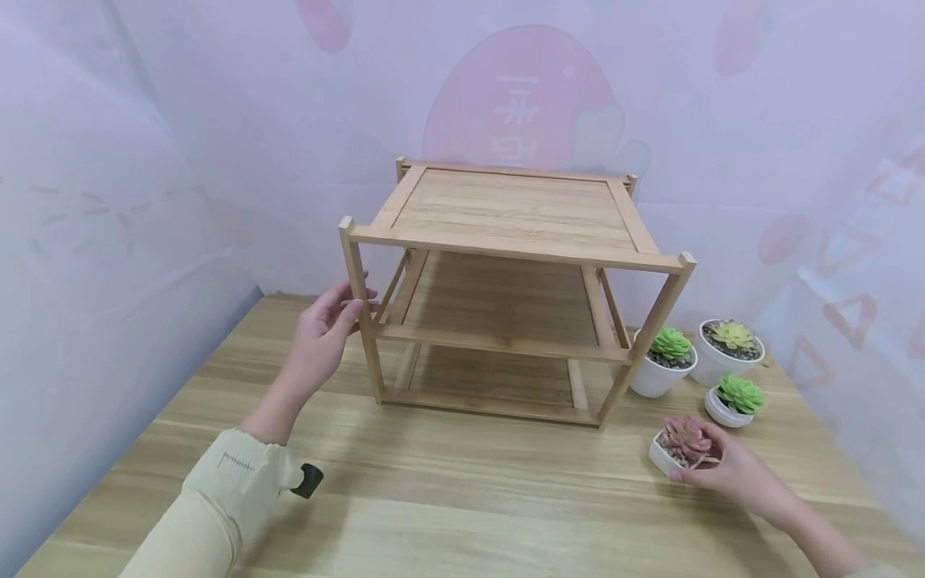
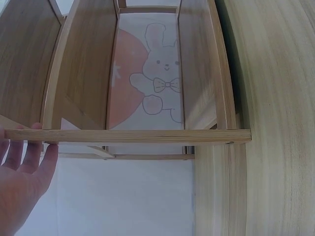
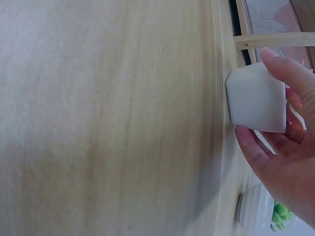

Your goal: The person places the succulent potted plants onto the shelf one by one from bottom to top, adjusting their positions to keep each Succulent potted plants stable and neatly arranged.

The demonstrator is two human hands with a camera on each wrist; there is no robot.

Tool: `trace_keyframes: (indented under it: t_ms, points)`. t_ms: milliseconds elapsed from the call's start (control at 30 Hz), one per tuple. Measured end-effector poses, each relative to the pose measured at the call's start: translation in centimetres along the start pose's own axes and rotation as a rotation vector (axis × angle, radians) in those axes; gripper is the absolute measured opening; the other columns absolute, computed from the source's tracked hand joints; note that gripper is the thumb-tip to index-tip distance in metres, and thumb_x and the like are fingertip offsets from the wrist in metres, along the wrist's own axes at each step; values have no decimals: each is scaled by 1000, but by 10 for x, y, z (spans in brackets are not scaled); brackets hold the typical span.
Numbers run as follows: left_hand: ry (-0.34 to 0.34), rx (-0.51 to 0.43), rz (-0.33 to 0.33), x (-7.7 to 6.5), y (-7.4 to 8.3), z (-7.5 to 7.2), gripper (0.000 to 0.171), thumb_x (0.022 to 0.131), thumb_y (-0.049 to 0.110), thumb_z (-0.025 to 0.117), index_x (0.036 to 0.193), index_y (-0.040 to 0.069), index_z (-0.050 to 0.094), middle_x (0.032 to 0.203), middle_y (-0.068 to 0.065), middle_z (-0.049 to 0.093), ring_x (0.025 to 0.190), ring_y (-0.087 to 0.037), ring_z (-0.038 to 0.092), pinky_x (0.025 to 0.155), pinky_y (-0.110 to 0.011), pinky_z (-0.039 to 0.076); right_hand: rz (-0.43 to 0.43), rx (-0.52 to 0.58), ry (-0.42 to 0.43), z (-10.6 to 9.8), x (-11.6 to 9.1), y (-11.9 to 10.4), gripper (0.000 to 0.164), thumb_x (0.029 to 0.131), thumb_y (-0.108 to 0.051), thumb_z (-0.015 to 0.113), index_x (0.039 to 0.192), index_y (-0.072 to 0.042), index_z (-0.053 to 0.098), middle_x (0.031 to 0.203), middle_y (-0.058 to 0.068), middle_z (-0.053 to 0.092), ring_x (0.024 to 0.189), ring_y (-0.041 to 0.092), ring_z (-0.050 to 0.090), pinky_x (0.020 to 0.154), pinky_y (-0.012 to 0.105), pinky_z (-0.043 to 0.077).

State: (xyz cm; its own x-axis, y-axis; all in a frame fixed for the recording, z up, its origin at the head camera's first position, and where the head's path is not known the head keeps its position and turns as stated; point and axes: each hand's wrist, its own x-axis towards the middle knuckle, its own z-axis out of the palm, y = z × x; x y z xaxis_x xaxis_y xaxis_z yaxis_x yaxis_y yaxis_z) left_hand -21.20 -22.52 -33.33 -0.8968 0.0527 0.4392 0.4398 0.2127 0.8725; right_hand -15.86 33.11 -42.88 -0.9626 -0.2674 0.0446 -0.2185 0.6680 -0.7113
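- Left of centre, we see the left hand (image 1: 327, 325) grasping the wooden rack (image 1: 513, 210) by its front post (image 1: 371, 353), fingers curled around it.
- At lower right, we see the right hand (image 1: 733, 472) holding the pink succulent's (image 1: 685, 437) white pot (image 1: 662, 459), thumb and fingers parted to its width.
- Beyond it, right, we count 3 green succulents (image 1: 740, 393).

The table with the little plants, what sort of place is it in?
Maybe a little curtained booth: pale printed sheets line three sides of the wood-grain table, with a wooden rack and potted succulents.
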Motion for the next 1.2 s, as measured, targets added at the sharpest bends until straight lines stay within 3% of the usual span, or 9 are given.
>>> trace_keyframes:
  t_ms: [100,233,600,867,1133,1200]
  points:
    - [-4,-7,-10,1,1,1,44,111,10,44,153,-1,42,130,-20,57,115,-19,64,103,-37,53,-3,11,5,1,-1,0,78,80,-3,86,139,22,41,121,31,64,97,-10,55,79,16,53]
    - [-10,-6,-14,1,2,0,43,111,10,44,153,-2,42,130,-19,58,118,-28,62,103,-37,53,-2,13,12,4,-1,-1,77,79,-4,87,137,21,43,118,29,65,95,-10,55,79,16,53]
    - [-44,30,37,2,2,-3,45,112,15,43,153,-3,41,131,-21,58,121,-39,59,97,-24,54,-25,105,0,2,-1,-7,69,82,3,81,135,23,42,114,23,63,92,-4,60,75,20,58]
    - [-38,61,21,0,1,-4,46,112,18,43,155,2,41,132,-18,58,121,-34,60,97,-21,53,-30,38,-1,-3,2,-16,69,83,-5,83,139,13,48,119,19,64,97,-4,58,79,19,54]
    - [-22,37,14,-1,-1,-3,45,112,18,44,154,1,43,128,-12,60,120,-31,61,96,-21,53,-54,89,-20,-2,3,-28,65,87,-7,81,144,4,51,129,13,63,108,-5,54,85,16,50]
    - [-22,40,14,-1,-1,-3,45,112,18,44,154,2,44,128,-10,60,120,-28,62,96,-21,53,-61,111,-16,-1,3,-30,64,87,-7,81,143,4,52,129,3,64,108,-6,55,85,15,50]
